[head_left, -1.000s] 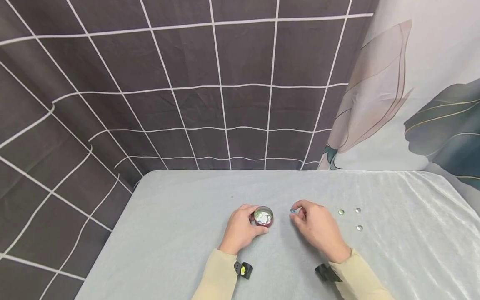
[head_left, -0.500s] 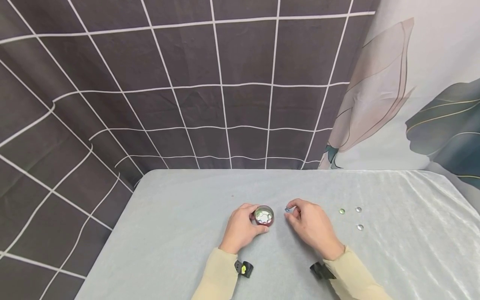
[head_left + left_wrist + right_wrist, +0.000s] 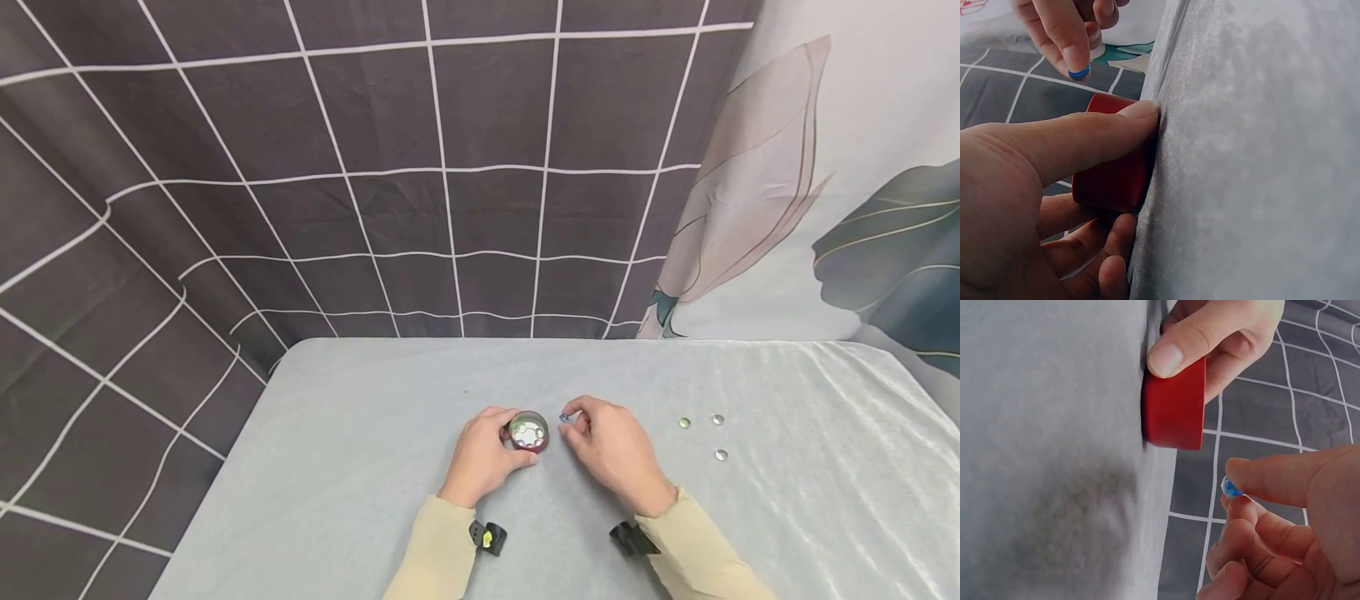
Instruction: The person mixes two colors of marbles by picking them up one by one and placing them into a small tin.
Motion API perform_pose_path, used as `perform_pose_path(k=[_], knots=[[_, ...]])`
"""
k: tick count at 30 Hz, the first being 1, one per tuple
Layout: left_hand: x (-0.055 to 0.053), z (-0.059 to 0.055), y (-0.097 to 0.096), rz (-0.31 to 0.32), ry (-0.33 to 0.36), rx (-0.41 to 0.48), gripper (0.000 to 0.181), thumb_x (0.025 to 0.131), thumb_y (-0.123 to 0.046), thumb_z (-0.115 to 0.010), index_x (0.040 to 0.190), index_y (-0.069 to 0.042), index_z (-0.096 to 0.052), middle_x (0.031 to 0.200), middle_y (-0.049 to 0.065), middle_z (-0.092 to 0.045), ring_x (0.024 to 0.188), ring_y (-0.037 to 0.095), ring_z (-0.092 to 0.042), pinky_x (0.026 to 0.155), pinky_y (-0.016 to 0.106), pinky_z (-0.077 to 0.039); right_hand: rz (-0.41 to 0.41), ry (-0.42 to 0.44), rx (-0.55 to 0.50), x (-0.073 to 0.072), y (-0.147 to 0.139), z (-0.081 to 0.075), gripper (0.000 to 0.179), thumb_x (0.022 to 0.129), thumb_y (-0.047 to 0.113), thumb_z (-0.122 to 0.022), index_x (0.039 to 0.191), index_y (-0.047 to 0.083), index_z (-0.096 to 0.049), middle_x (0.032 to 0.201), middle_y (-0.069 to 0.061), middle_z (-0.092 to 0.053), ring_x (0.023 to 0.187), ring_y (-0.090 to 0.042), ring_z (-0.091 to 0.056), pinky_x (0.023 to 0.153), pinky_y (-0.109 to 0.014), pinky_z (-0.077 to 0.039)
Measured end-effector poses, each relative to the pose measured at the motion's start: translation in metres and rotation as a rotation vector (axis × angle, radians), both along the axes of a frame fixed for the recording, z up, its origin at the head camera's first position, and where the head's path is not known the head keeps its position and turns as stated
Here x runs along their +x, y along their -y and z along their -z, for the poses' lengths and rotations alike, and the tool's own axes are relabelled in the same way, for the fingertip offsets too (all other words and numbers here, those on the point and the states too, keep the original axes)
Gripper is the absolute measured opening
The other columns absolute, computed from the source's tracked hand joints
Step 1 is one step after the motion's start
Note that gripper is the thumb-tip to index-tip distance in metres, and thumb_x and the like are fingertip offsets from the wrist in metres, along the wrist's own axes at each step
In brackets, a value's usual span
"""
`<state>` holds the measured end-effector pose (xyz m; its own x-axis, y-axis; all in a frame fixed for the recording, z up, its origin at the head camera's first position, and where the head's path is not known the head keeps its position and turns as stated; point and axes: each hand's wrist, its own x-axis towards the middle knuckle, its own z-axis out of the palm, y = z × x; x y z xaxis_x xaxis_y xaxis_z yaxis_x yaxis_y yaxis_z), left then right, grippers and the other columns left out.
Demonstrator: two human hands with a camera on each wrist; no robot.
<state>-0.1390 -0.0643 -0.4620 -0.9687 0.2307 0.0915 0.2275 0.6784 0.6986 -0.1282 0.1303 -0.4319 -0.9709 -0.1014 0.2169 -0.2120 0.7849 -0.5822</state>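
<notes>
A small red cup (image 3: pixel 1175 412) stands on the cloth-covered table, and in the head view a few glass gems (image 3: pixel 529 433) show inside its silvery bottom. My left hand (image 3: pixel 483 457) grips the cup's side, with the thumb along its near wall in the left wrist view. Between thumb and fingertips my right hand (image 3: pixel 615 448) pinches a blue glass gem (image 3: pixel 1230 487). That hand hovers just to the right of the cup, the gem apart from the rim.
Farther right on the table (image 3: pixel 360 467) lie a green glass gem (image 3: pixel 684 423) and two clear ones, one clear gem (image 3: pixel 717 420) behind and another clear gem (image 3: pixel 722 455) nearer. A dark gridded curtain (image 3: pixel 390 217) hangs behind the table.
My right hand has moved left toward the cup, carrying the blue gem. The left hand and the cup stay in place.
</notes>
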Motion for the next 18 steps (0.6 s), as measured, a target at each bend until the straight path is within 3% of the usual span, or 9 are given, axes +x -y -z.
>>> perform_pose_path(k=[18], knots=[[0.0, -0.002, 0.001, 0.005, -0.001, -0.008, 0.051, 0.071, -0.02, -0.092, 0.117, -0.007, -0.073, 0.11, 0.004, -0.068, 0.098, 0.019, -0.064, 0.088, 0.039, -0.05, -0.018, 0.011, -0.007, -0.003, 0.013, 0.0, 0.013, 0.084, 0.013, -0.078, 0.095, 0.008, -0.072, 0.065, 0.009, -0.056, 0.057, -0.007, -0.049, 0.055, -0.031, -0.043]])
